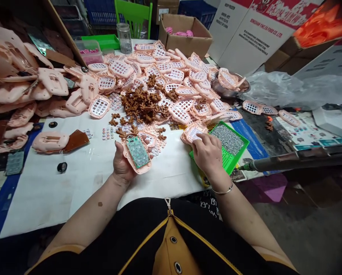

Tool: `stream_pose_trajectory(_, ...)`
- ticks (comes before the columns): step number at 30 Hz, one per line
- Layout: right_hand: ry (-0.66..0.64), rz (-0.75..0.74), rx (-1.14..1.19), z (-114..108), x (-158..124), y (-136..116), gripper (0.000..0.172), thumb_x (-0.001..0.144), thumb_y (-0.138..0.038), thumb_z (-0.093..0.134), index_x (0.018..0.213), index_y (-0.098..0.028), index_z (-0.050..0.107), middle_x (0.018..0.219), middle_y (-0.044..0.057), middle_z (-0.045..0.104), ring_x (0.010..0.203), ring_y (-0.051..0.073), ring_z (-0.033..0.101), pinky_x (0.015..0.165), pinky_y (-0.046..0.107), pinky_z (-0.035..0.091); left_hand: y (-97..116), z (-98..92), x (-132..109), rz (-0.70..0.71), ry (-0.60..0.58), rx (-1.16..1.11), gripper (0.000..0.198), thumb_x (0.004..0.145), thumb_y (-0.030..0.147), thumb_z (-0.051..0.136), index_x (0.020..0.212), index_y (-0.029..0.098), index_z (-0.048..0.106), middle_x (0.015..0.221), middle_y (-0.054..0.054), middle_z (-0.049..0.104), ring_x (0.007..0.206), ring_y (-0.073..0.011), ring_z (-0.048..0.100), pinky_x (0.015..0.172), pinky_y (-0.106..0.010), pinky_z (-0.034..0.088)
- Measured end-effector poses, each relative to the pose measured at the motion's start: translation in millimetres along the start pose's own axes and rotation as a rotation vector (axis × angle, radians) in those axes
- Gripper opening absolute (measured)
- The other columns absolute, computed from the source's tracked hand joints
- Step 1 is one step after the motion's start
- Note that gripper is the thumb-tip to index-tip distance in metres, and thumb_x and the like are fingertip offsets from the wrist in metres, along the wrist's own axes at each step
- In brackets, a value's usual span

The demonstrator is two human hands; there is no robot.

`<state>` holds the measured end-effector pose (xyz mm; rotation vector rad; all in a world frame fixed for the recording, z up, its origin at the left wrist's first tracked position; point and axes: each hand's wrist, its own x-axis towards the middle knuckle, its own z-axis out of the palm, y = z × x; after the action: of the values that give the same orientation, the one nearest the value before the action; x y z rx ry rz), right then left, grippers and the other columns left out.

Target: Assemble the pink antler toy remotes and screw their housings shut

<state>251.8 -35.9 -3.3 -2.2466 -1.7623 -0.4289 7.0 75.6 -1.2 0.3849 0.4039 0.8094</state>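
Now the left hand (121,165) cradles a pink casing (143,166) holding a circuit board (138,152).

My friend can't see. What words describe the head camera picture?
Two bare hands work over a white table: the left hand holds a pink plastic casing with a green circuit board, and the right hand touches another pink casing beside a green tray of tiny silver pieces. A big pile of pink casings and brown bits lies behind.
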Motion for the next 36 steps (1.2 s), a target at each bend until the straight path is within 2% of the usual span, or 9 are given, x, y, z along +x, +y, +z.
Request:
stream_pose_trajectory(6,-0.049,-0.207,0.312,-2.1,-32.9,-24.6,0.02,0.094,-0.021,0.051,0.101,-0.03,0.067,0.132,0.006,0.065,0.129,0.029,0.054,0.113,0.058,0.032,-5.8,4.8,-9.3,-0.213,-0.142,0.005,0.068,0.066,0.062,0.077,0.11,0.011,0.065,0.084,-0.009,0.074,0.071,-0.0242,0.072,0.065,-0.034,0.06)
stream_pose_trajectory(11,-0.106,-0.437,0.439,12.6,-52.7,-32.2,0.032,0.091,-0.015,0.055,0.11,-0.039,0.064,0.131,-0.001,0.066,0.124,0.023,0.06,0.112,0.057,0.038,-19.0,-11.2,-4.2,-0.345,-0.15,-0.011,0.076,0.065,0.056,0.081,0.118,0.006,0.061,0.082,-0.011,0.074,0.074,-0.0242,0.073,0.076,-0.035,0.059)
stream_pose_trajectory(15,-0.114,-0.479,0.51,11.7,-52.9,-27.4,0.035,0.091,-0.015,0.055,0.111,-0.042,0.064,0.13,-0.003,0.067,0.122,0.022,0.062,0.109,0.053,0.043,-20.0,-21.7,-0.2,-0.361,-0.187,0.005,0.08,0.071,0.062,0.074,0.125,0.004,0.058,0.086,-0.015,0.074,0.079,-0.0268,0.073,0.08,-0.039,0.058)
stream_pose_trajectory(18,-0.072,-0.319,0.722,10.2,-51.5,-23.5,0.028,0.089,-0.025,0.063,0.111,-0.042,0.066,0.129,-0.001,0.067,0.123,0.025,0.06,0.112,0.054,0.039,-17.1,-19.6,-3.7,-0.36,-0.218,0.003,0.087,0.065,0.065,0.076,0.126,0.005,0.058,0.087,-0.015,0.075,0.081,-0.0276,0.073,0.081,-0.039,0.057)
stream_pose_trajectory(21,-0.114,0.02,1.146,14.8,-46.8,-28.5,0.036,0.088,-0.049,0.061,0.122,-0.037,0.061,0.128,0.007,0.066,0.127,0.028,0.056,0.109,0.055,0.042,-15.1,-15.3,-10.0,-0.388,-0.24,0.003,0.093,0.06,0.067,0.078,0.126,0.006,0.058,0.087,-0.014,0.075,0.083,-0.0284,0.073,0.079,-0.038,0.057)
stream_pose_trajectory(25,-0.486,0.336,1.802,24.9,-36.3,-48.5,0.059,0.092,-0.068,0.034,0.131,-0.029,0.055,0.12,0.011,0.068,0.116,0.028,0.063,0.092,0.05,0.054,-13.7,-13.5,-16.0,-0.403,-0.268,0.068,0.101,0.058,0.07,0.077,0.133,0.007,0.054,0.087,-0.014,0.075,0.086,-0.0331,0.073,0.077,-0.041,0.057)
stream_pose_trajectory(29,-0.755,0.435,2.123,28.2,-32.9,-63.9,0.061,0.087,-0.072,0.045,0.128,-0.029,0.054,0.113,0.01,0.07,0.104,0.026,0.068,0.084,0.044,0.057,-11.4,-13.2,-18.5,-0.377,-0.259,0.096,0.097,0.061,0.069,0.076,0.132,0.007,0.055,0.087,-0.014,0.075,0.085,-0.0314,0.073,0.077,-0.038,0.056)
stream_pose_trajectory(33,-0.78,0.429,2.212,26.2,-35.3,-68.3,0.072,0.077,-0.077,0.055,0.132,-0.03,0.051,0.115,0.01,0.069,0.104,0.027,0.067,0.086,0.045,0.056,-11.4,-12.8,-18.5,-0.396,-0.265,0.085,0.089,0.061,0.068,0.077,0.125,0.008,0.06,0.086,-0.012,0.075,0.08,-0.0297,0.073,0.075,-0.038,0.056)
stream_pose_trajectory(36,-0.775,0.426,2.273,25.7,-36.8,-69.4,0.077,0.074,-0.081,0.054,0.129,-0.028,0.054,0.117,0.01,0.069,0.111,0.027,0.065,0.093,0.046,0.053,-12.2,-13.2,-17.6,-0.397,-0.267,0.109,0.09,0.062,0.07,0.075,0.126,0.008,0.059,0.086,-0.013,0.074,0.086,-0.0337,0.072,0.081,-0.045,0.055)
